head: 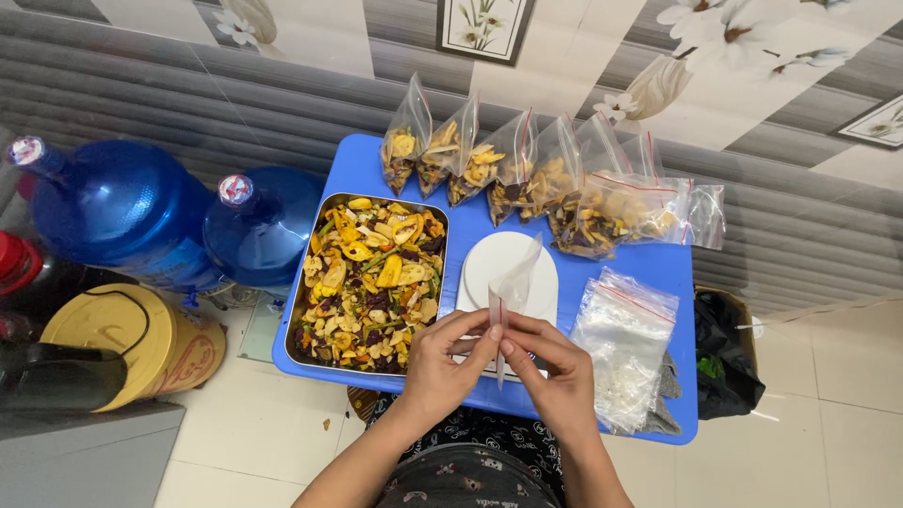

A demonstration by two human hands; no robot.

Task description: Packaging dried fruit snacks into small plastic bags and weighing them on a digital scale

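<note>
My left hand point(447, 362) and my right hand point(557, 372) meet over the front edge of a small blue table point(673, 268). Both pinch the mouth of one empty clear zip bag point(513, 287), which stands up above a white kitchen scale point(489, 259). To the left, a metal tray point(303, 282) holds mixed dried fruit and vegetable chips point(372, 282). Several filled zip bags point(527, 179) stand in a row along the table's far edge.
A stack of empty zip bags point(625, 343) lies at the right of the table. Two blue water jugs point(122, 212) and a yellow tin point(132, 339) stand on the floor at left. A bin with a black liner point(724, 353) sits at right.
</note>
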